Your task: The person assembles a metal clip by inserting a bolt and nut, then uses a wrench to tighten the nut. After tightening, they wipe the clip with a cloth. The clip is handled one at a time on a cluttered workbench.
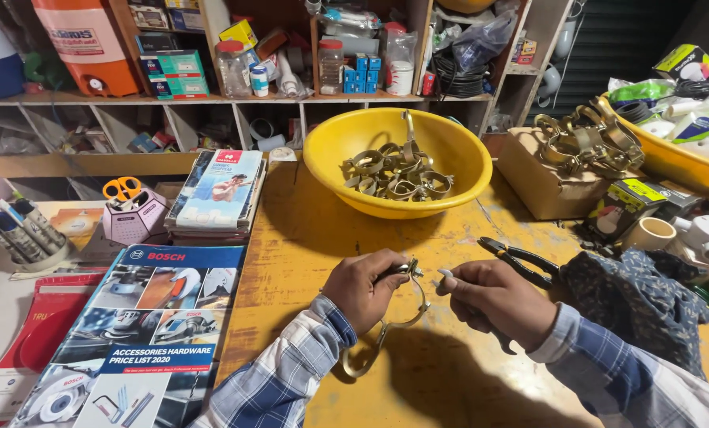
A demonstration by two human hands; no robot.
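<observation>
Both hands closed: left hand (364, 288) grips brass pipe clamp (386, 329); right hand (493, 299) pinches sm. screw (445, 273).

Left hand (364, 287) holds a metal clamp (386, 333); right hand (497, 301) pinches its bolt.

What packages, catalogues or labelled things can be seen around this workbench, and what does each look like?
Tool catalogue: lying left of the hands, blue cover with pictures of power tools.
Stacked booklets: behind it, pale blue cover with red patch.
Green boxes: left shelf, flat and stacked.
Small blue boxes: middle shelf, upright.
Orange water cooler: top left, white label.
Black and yellow packet: right, beside the brown carton.
</observation>
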